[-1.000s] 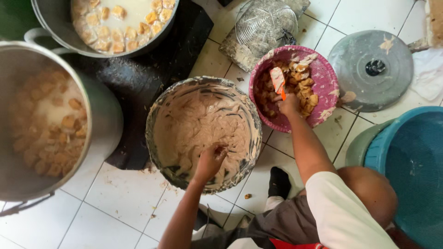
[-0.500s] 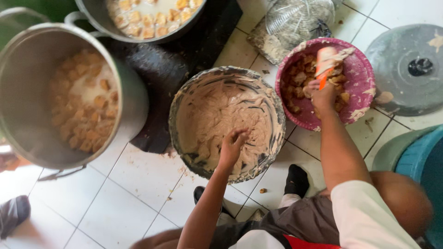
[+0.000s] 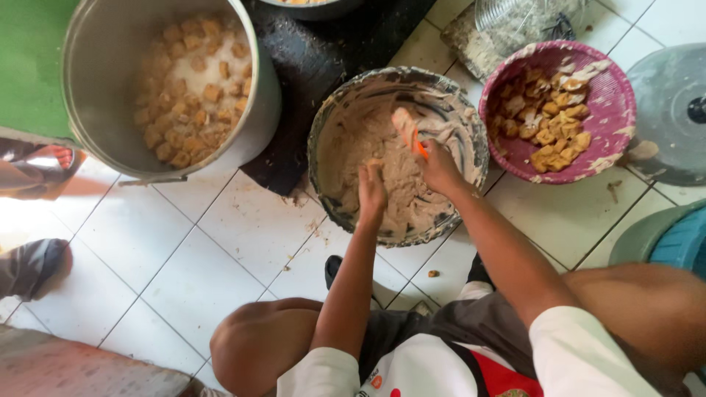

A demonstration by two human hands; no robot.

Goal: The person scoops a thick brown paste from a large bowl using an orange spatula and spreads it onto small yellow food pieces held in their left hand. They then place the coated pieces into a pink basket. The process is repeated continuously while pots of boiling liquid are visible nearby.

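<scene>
A round metal bowl [image 3: 321,151] of beige paste stands on the white tiled floor in front of my knees. My left hand [image 3: 371,195] is down in the paste, its fingers curled around a small paste-covered lump. Just to its right, my right hand [image 3: 441,167] grips an orange-handled spatula [image 3: 407,126] whose paste-smeared blade points up-left over the bowl. A pink plastic basket [image 3: 619,121] with several fried golden pieces stands to the right of the bowl, touching it.
A big metal pot [image 3: 99,88] of browned cubes sits at upper left, partly on a black mat [image 3: 316,62]. A wire strainer [image 3: 518,18], a grey lid [image 3: 669,117] and a blue tub [image 3: 684,239] are on the right. Another person's feet [image 3: 37,268] are at the left edge.
My right hand has come back from the pink basket to the paste bowl with the spatula. The left hand stays in the paste. The view has shifted left.
</scene>
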